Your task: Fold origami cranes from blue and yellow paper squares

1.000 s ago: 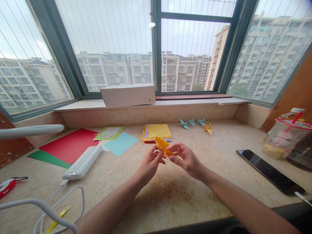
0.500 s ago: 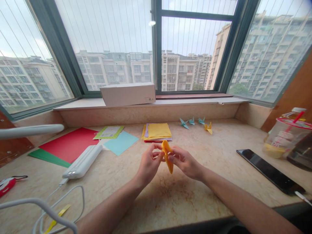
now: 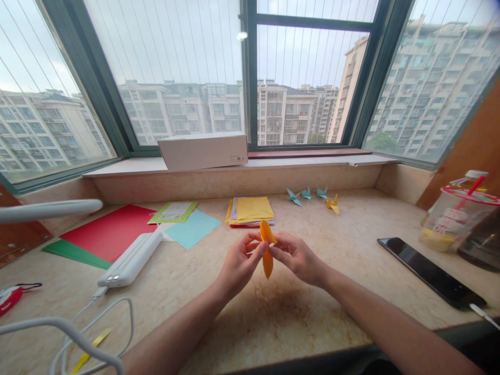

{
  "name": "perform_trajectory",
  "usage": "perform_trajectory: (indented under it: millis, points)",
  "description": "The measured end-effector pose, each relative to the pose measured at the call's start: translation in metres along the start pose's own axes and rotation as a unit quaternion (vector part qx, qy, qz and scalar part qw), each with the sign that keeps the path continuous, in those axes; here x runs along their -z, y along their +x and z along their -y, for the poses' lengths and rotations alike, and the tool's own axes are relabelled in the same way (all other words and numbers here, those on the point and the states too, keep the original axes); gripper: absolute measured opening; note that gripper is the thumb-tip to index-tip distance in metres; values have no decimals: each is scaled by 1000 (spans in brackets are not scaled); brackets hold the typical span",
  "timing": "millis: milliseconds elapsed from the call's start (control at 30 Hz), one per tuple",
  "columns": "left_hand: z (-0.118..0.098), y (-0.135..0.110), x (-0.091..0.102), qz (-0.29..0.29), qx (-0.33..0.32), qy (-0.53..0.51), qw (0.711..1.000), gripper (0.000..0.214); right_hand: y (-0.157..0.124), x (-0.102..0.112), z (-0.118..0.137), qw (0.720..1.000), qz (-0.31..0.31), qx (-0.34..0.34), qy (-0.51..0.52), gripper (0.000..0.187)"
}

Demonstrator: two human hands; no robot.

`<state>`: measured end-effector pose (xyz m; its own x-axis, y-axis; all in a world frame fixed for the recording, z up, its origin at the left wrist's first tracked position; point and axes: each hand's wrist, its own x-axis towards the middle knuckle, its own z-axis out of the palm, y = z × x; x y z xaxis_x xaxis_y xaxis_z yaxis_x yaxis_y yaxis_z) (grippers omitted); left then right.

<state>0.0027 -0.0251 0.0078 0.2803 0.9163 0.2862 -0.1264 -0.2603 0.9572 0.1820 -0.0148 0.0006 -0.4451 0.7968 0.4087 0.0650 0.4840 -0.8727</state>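
Observation:
A folded piece of orange-yellow paper [image 3: 267, 265] is held up above the counter, its long narrow shape standing roughly upright. My left hand [image 3: 244, 260] pinches it from the left, thumb against its middle. From the other side my right hand [image 3: 297, 258] grips it too, with the thumb close to the left one. The paper's upper part bulges open in a curve; the fingers partly hide its middle. Behind the hands lies a stack of yellow paper [image 3: 254, 208] with purple and red edges. Folded blue paper cranes [image 3: 294, 197] and one yellow paper crane [image 3: 333, 204] stand farther back.
Left on the counter are red paper [image 3: 109, 232], green sheets [image 3: 74, 253], a light blue sheet [image 3: 195, 229], a white power bank [image 3: 130, 260] and looping cables [image 3: 133, 317]. To the right are a black phone [image 3: 429, 273] and a plastic cup [image 3: 449, 221]. A white box [image 3: 203, 151] sits on the sill.
The folded paper has turned more upright and frontal. Both thumbs have come together over its middle, and my right-hand fingers have shifted behind it.

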Motion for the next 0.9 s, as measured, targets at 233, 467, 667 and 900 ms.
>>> perform_trajectory:
  millis: [233, 467, 667, 900]
  points:
    - [1, 0, 0, 13, -6, 19, 1000, 29, -2, -1, 1, 1000, -15, -8, -18, 33]
    - [13, 2, 4, 30, 0, 40, 999, 29, -1, -3, 3, 1000, -17, 4, -24, 36]
    - [15, 4, 4, 33, -11, 32, 999, 28, 0, 0, -1, 1000, 2, -8, -3, 33]
    - [23, 9, 4, 16, -57, 84, 995, 41, 9, -9, -13, 984, -122, 8, -129, 27]
